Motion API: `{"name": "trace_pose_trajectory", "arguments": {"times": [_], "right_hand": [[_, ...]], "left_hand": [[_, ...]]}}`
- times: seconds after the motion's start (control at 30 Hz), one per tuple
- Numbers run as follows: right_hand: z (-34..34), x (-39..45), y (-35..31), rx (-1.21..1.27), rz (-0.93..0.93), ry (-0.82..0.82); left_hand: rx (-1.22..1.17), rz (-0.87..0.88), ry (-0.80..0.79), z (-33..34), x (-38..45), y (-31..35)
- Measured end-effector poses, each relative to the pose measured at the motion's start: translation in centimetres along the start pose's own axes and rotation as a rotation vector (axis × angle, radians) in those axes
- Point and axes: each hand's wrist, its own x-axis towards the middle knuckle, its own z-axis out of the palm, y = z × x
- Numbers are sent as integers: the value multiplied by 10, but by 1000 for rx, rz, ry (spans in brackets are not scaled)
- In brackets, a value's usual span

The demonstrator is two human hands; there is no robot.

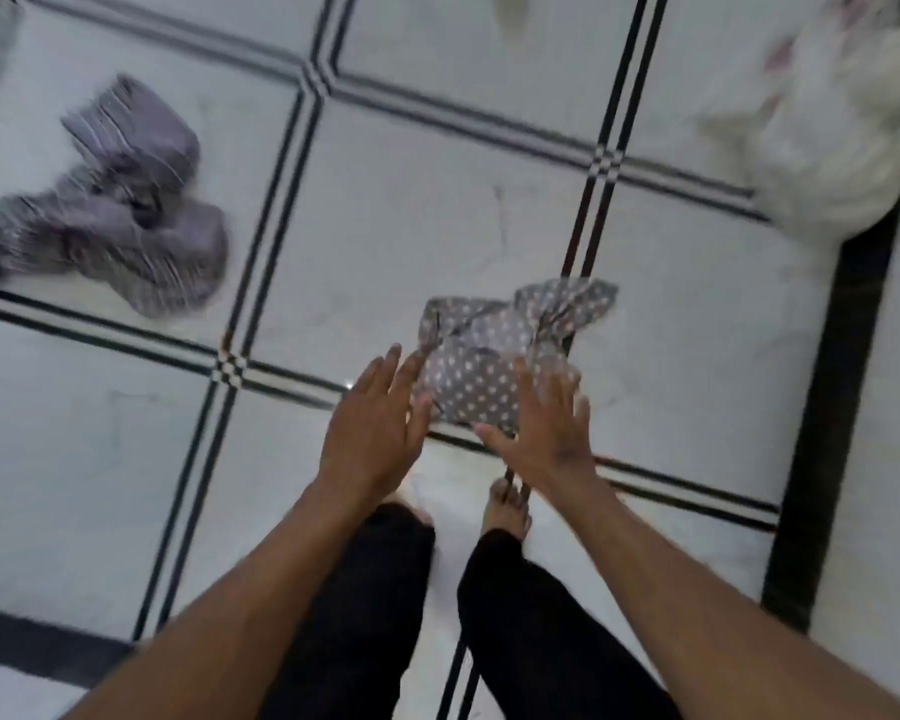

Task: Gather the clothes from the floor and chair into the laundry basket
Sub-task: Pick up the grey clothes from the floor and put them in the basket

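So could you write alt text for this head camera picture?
Two open hands, left hand and right hand, reach down toward a grey polka-dot cloth on a white tiled floor. A striped grey garment lies at left and a white garment at upper right.

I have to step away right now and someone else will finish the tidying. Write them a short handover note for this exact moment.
Left hand: open, fingers straight, holding nothing, at the left edge of the polka-dot cloth.
Right hand: open, over the cloth's near right side, no grip yet.
The polka-dot cloth lies crumpled on the tiled floor just ahead of the feet. A striped grey garment lies on the floor at far left. A white fabric heap is at upper right, blurred.
No basket in view. Done: nothing visible. Left: all pieces.
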Motion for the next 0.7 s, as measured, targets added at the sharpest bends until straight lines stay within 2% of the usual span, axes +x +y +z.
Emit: {"name": "trace_pose_trajectory", "arguments": {"times": [0.03,0.13,0.23,0.33,0.47,0.57,0.67,0.7], "right_hand": [[35,34,8,-42,-25,3],[95,141,21,-144,-41,-35],[146,222,33,-252,-25,-71],[169,239,27,-147,59,-140],[141,164,-20,154,166,-217],[63,92,-100,392,203,-212],[-35,36,-210,504,182,-223],[-53,31,-231,539,191,-201]], "left_hand": [[-66,-78,-63,38,12,-21],[-175,-280,-79,119,47,-74],[-149,-293,-92,180,65,-124],[-65,-294,-220,187,65,-162],[-113,-334,-287,119,47,-173],[-270,-433,-234,7,34,-170],[-351,-475,-118,-144,8,-173],[-367,-472,-92,-169,11,-171]]}}
